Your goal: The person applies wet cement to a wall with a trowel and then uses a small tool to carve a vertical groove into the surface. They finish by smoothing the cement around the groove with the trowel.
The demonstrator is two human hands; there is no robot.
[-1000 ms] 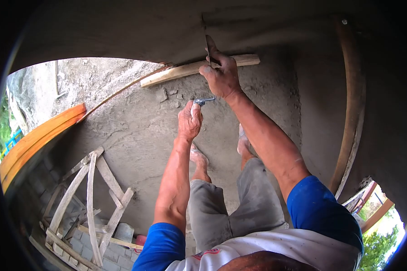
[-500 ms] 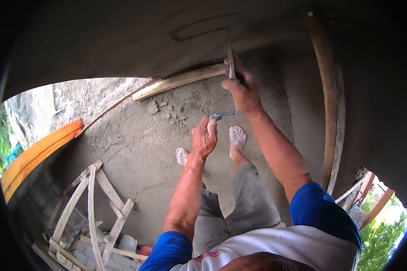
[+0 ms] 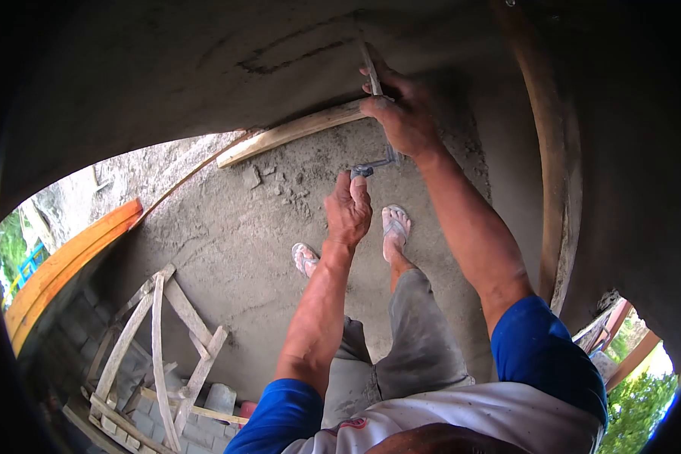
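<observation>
My left hand (image 3: 348, 212) is closed around the handle end of a trowel (image 3: 376, 164); its bent metal neck points right, and the blade is hard to make out. Higher up, my right hand (image 3: 402, 113) grips a narrow flat board (image 3: 370, 66), seen almost edge-on, with the thumb across its near side. The board's far end reaches the dark grey plastered wall (image 3: 303, 34). Curved dark marks (image 3: 287, 60) show on that wall left of the board. Behind my right hand, a wooden plank (image 3: 295, 134) lies along the foot of the wall.
Crumbled mortar (image 3: 280, 185) lies on the rough grey floor (image 3: 242, 250). A wooden frame (image 3: 159, 340) stands at lower left, near an orange-brown beam (image 3: 76, 265). A tall timber (image 3: 552, 166) rises on the right. My sandalled feet (image 3: 396, 223) are below my hands.
My right hand and the board have moved up and slightly left, the board tilting further left. My left hand has risen a little with the trowel. The view has shifted slightly.
</observation>
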